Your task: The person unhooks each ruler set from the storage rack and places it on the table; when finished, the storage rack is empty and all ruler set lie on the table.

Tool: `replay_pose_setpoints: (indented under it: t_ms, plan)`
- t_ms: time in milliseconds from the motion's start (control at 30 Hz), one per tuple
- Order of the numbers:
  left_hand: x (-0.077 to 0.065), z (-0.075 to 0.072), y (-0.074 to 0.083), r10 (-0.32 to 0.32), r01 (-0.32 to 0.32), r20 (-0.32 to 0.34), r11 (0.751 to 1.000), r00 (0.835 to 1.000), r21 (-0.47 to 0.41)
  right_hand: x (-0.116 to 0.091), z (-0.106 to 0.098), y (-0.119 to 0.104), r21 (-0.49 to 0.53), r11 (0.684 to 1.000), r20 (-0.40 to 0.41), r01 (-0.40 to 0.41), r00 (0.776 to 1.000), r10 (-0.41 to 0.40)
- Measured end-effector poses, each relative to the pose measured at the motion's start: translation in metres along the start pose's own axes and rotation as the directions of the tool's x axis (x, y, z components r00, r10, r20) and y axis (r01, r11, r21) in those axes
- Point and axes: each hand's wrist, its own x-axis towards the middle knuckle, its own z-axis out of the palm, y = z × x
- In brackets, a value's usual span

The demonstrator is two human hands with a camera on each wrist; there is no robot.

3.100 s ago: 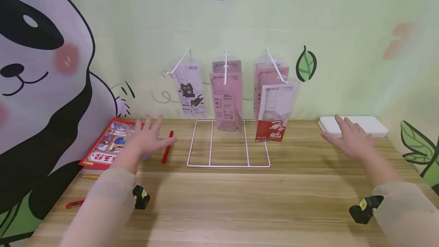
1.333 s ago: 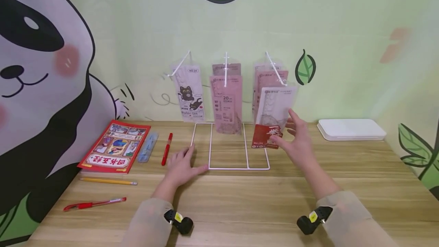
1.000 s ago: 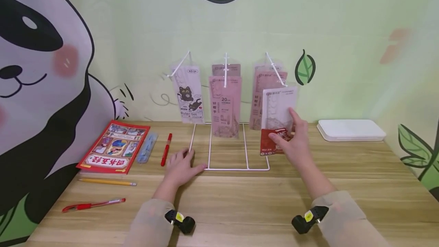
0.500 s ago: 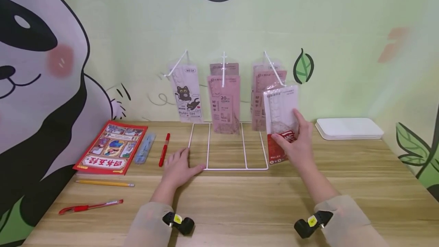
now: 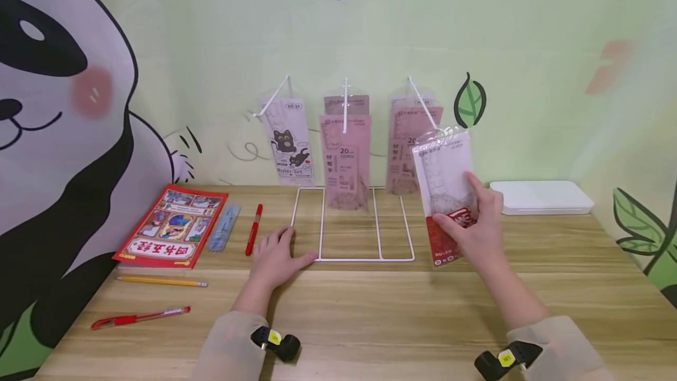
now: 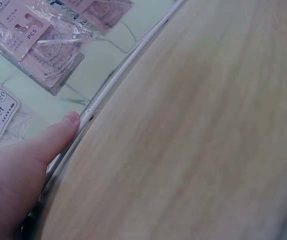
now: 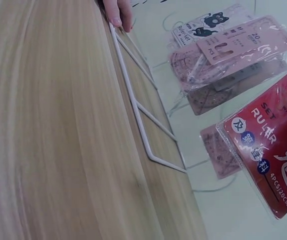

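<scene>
My right hand (image 5: 478, 234) pinches a white-and-red ruler set packet (image 5: 441, 175) by its side, thumb in front. The packet tilts, its top close to the tip of the right hook; I cannot tell whether they touch. In the right wrist view its red lower part (image 7: 268, 145) reads "RULER". Pink ruler packets (image 5: 398, 163) hang behind on that hook. My left hand (image 5: 275, 257) rests at the front left corner of the white wire rack (image 5: 365, 260), thumb on the wire. Pink packets (image 5: 346, 163) hang on the middle hook, and a cat-print ruler set (image 5: 291, 140) on the left one.
Left of the rack lie a red book (image 5: 171, 225), a light-blue packaged item (image 5: 224, 228), a red marker (image 5: 254, 230), a yellow pencil (image 5: 161, 281) and a red pen (image 5: 140, 317). A white case (image 5: 545, 197) sits at the back right, near the wall.
Both hands came in from the sides. The left settled on the rack's corner; the right took hold of the white-and-red ruler set and drew it forward, down and right along the hook.
</scene>
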Motion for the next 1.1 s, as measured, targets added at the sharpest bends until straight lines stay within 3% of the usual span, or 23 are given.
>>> replay_pose_setpoints:
  t_ms: [233,467,733,967,1100]
  plan:
    - [0.001,-0.002,0.001,-0.014,0.014,-0.008,1.0,1.0,0.002,0.003,-0.01,-0.009,-0.023,0.999,-0.001,0.03,1.0,-0.03]
    - [0.003,0.0,0.0,-0.021,0.021,-0.007,1.0,1.0,0.005,0.001,-0.022,-0.006,-0.026,1.0,-0.013,-0.005,1.0,0.005]
    - [0.003,-0.001,0.002,-0.015,0.015,-0.01,1.0,1.0,-0.004,-0.003,-0.054,0.033,-0.171,0.98,-0.015,-0.104,0.995,0.103]
    - [0.0,-0.002,0.003,-0.012,0.012,-0.01,1.0,1.0,0.001,-0.007,-0.092,0.073,-0.344,0.919,0.065,-0.192,0.972,0.227]
    - [0.0,-0.001,0.002,-0.014,0.014,-0.007,1.0,1.0,0.002,-0.011,-0.112,0.091,-0.428,0.882,0.112,-0.199,0.956,0.27]
